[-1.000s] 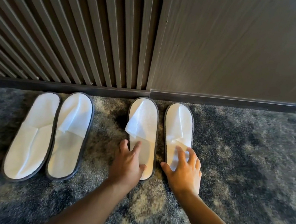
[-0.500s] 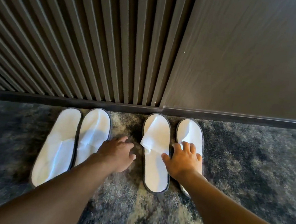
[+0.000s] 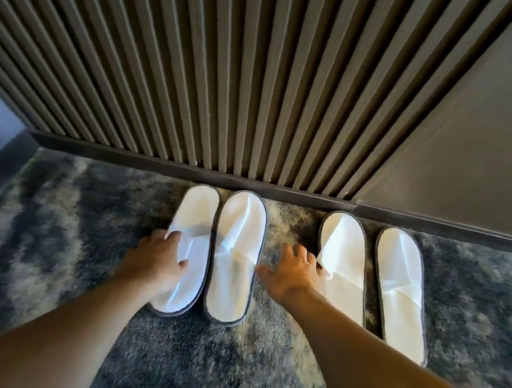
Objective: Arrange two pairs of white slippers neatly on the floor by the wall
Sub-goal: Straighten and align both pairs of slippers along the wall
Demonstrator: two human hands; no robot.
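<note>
Both of my bare forearms reach forward from the near edge, angled slightly toward each other. My left hand [image 3: 160, 255] lies palm down at the end of a straight wrist, fingers [image 3: 174, 235] spread and loosely extended toward the far side, thumb [image 3: 183, 263] pointing right. My right hand [image 3: 294, 272] is also palm down and flat, fingers splayed wide, thumb stretched out to the left. Neither hand is closed around anything. The two hands sit near each other, apart.
</note>
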